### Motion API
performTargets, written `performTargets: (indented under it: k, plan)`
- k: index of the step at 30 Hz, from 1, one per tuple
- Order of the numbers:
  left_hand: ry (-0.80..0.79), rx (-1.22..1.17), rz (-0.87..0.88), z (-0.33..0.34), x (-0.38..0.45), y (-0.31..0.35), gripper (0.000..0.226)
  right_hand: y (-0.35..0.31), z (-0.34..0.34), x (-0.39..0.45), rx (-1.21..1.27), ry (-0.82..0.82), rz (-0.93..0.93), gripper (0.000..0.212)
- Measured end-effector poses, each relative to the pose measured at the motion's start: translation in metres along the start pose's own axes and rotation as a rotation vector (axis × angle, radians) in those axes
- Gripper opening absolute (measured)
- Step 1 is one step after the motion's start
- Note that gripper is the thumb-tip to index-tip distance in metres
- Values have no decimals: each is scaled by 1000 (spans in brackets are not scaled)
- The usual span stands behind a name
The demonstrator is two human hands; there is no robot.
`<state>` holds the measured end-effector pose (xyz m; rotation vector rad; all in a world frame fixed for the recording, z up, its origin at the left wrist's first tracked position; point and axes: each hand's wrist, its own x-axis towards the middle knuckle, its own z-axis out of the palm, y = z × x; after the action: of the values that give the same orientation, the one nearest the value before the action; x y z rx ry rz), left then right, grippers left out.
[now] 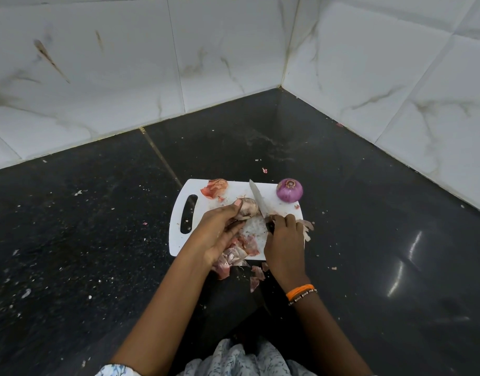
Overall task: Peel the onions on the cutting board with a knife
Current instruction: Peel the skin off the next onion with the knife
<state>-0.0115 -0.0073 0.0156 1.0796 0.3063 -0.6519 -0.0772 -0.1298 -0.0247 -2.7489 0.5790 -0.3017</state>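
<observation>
Dark counter is carrying the white cutting board, where your left hand is gripping a skin-covered onion mid-board and your right hand is holding the knife against it, beside a peeled onion.

This is a home kitchen, seen at a corner where two walls meet. The walls are clad in large glossy white tiles with grey marble veining, and a few brown smears mark the left one. Below them runs a polished black stone desk, speckled and catching light reflections. On it lies a white plastic cutting board with a handle slot, carrying a peeled purple onion and papery onion skins. Scraps of skin are scattered across the stone.
</observation>
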Motion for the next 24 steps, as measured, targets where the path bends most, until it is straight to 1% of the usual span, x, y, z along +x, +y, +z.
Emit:
performTargets:
  k: [2,5,6,8,10,12,19,24]
  plan:
    - [-7,0,8,0,-1,1,15,-3,-8,-1,176,46,-6,33]
    - [-45,-8,19,1,-3,0,17,-10,-22,-4,562,90,-42,37]
    - [-72,1,27,1,-5,0,17,-12,-25,-6,662,78,-45,40]
    - [-127,22,44,3,-8,-1,20,-14,-30,-10,777,18,-43,49]
    - [-168,26,62,4,-12,-2,24,-15,-32,-14,836,-47,-56,58]
    - [-211,37,79,7,-15,-2,30,-15,-30,-17,875,-74,-74,60]
    - [-310,103,122,10,-23,-1,42,-13,-29,-19,995,-17,-13,49]
    - [-344,159,143,9,-24,0,48,-13,-29,-21,1036,4,-19,57]
